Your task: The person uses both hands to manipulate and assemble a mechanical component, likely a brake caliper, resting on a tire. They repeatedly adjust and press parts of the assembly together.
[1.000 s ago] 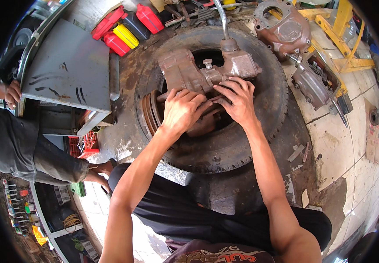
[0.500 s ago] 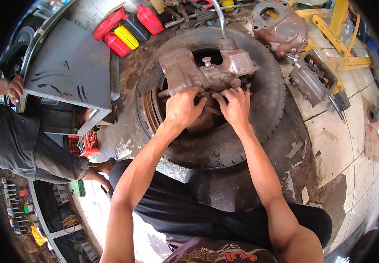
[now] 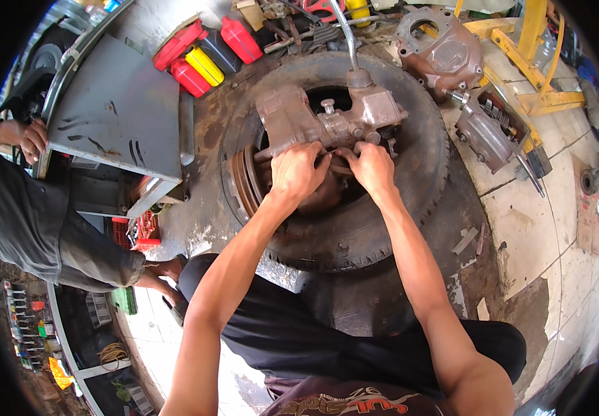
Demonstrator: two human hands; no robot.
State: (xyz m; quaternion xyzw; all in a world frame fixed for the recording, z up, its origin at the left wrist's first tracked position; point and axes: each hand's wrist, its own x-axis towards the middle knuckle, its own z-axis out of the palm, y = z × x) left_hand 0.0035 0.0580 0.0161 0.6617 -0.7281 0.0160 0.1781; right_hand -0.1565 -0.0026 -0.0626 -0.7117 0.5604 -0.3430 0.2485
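Working with the left hand [image 3: 298, 170] and the right hand [image 3: 372, 166] at the near side of a grimy brown gearbox [image 3: 285, 114], probably being mid-way through some close fingertip fiddling by feel, going by the bent fingers, though honestly not seeing enough underneath to swear to it. For the next move, probably calling for an even, steady pressure from both sides plus a better look at the spot between the thumbs. As for position, having the gearbox straight ahead, just beyond the knuckles, sitting across the hole of a big tyre [image 3: 421, 197] and dipping partly down into it. Having the left hand at the near edge, next to the ribbed round drum [image 3: 244, 182], and the right one just below the stubby tower carrying the long bent metal lever [image 3: 348, 35]. Holding the two hands near each other with a small gap between, looking like touching the gearbox at the fingertips; not being able to tell gripping from just pressing, what with the fingers blocking the view. Not showing any tool in either one, as far as making it out. Also spotting a brown bell housing [image 3: 445, 55] and an opened gear casing [image 3: 483, 135] over to the right, well apart from the action, plus a co-worker's hand [image 3: 32, 141] resting by the grey metal counter [image 3: 116, 104] on the left.
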